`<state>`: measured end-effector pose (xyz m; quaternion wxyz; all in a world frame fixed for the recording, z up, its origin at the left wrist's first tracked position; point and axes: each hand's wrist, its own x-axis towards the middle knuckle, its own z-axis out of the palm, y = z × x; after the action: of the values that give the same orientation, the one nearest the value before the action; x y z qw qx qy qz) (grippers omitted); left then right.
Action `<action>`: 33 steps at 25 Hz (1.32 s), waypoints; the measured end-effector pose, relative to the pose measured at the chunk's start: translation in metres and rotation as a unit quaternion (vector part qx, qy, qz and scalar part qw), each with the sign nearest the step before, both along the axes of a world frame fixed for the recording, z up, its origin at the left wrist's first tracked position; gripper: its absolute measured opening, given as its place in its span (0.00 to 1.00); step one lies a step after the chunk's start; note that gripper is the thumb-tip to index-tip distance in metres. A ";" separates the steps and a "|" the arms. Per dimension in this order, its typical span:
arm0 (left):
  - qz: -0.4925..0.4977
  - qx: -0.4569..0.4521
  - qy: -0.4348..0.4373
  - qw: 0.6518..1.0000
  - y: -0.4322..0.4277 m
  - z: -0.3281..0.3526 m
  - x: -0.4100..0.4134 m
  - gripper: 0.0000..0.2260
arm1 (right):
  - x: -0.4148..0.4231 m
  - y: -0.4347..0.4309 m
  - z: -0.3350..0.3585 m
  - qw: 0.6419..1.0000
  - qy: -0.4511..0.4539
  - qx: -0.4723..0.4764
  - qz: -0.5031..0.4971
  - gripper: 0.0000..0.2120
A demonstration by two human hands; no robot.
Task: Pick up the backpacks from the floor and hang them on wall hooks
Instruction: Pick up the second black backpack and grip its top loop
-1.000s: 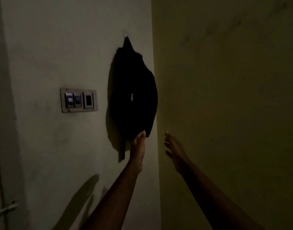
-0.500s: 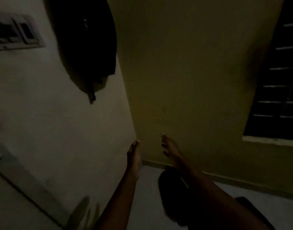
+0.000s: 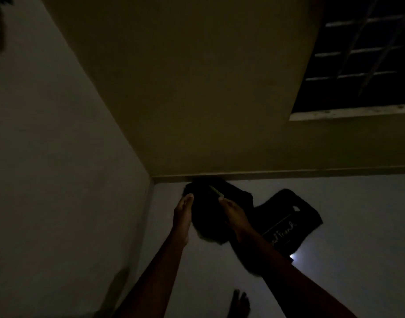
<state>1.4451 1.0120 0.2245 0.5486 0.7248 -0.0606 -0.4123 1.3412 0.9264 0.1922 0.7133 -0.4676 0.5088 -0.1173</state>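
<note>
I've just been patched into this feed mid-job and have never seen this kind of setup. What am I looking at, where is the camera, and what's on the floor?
There is no machine here: a person is working with bare hands, and the single camera sits on their head, looking forward and down. The two arms reaching in from the bottom are theirs. The left hand and the right hand are stretched toward a dark backpack lying on the pale floor in the corner, against the skirting. Beside it, to the right, lies a second black bag with white lettering. The hands are open, at the backpack's edges; neither has gripped it yet, as far as the dim light shows. A barred window is at upper right, and toes of a foot show at the bottom.
</note>
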 end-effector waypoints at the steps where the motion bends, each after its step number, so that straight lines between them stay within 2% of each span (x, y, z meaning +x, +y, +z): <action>1: 0.000 0.010 -0.008 1.000 -0.003 0.001 0.004 0.19 | 0.003 -0.001 -0.003 1.000 0.014 -0.003 0.005 0.20; 2: 0.008 0.026 0.010 1.000 -0.024 -0.045 0.027 0.19 | 0.031 -0.018 -0.048 0.999 0.038 0.011 0.013 0.21; 5: 0.014 0.065 0.001 0.998 -0.042 -0.105 0.061 0.19 | 0.063 -0.035 -0.100 0.994 0.091 -0.005 0.056 0.23; 6: 0.027 0.079 0.013 0.996 -0.046 -0.154 0.077 0.19 | 0.084 -0.038 -0.142 0.992 0.106 -0.012 0.074 0.23; 11: 0.018 0.138 0.056 0.989 -0.059 -0.359 0.154 0.20 | 0.175 -0.051 -0.361 0.962 0.167 -0.154 0.151 0.27; 13: 0.028 0.127 0.100 0.986 -0.067 -0.439 0.177 0.19 | 0.209 -0.060 -0.458 0.931 0.203 -0.237 0.191 0.29; 15: 0.006 0.133 0.101 0.986 -0.076 -0.516 0.198 0.20 | 0.232 -0.068 -0.549 0.878 0.261 -0.318 0.243 0.33; 17: -0.009 0.143 0.079 0.987 -0.080 -0.580 0.214 0.20 | 0.242 -0.073 -0.613 0.833 0.310 -0.335 0.312 0.38; 19: -0.009 0.146 0.096 0.985 -0.081 -0.617 0.222 0.21 | 0.240 -0.076 -0.652 0.805 0.347 -0.324 0.355 0.38; 22: -0.008 0.118 0.127 0.985 -0.074 -0.634 0.222 0.21 | 0.238 -0.070 -0.659 0.769 0.374 -0.352 0.380 0.29; 24: -0.009 0.110 0.146 0.983 -0.069 -0.615 0.217 0.21 | 0.233 -0.069 -0.627 0.780 0.359 -0.345 0.380 0.23; 26: -0.007 0.096 0.156 0.983 -0.066 -0.582 0.213 0.21 | 0.225 -0.065 -0.580 0.836 0.304 -0.308 0.338 0.20; 28: 0.033 0.101 0.187 0.977 -0.065 -0.537 0.217 0.28 | 0.215 -0.058 -0.514 0.905 0.219 -0.266 0.250 0.18; 30: 0.044 0.098 0.242 0.964 -0.065 -0.472 0.221 0.34 | 0.202 -0.045 -0.437 0.952 0.146 -0.209 0.167 0.14; 32: 0.051 0.087 0.306 0.947 -0.065 -0.403 0.223 0.38 | 0.192 -0.035 -0.360 0.983 0.094 -0.059 0.143 0.08; 33: 0.071 0.086 0.327 0.938 -0.062 -0.365 0.222 0.36 | 0.191 -0.029 -0.318 0.987 0.075 0.019 0.140 0.09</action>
<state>1.6668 0.9505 -0.1410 0.5016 0.5968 0.2096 -0.5901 1.5318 0.8969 -0.1261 0.6912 -0.5280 0.4926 0.0284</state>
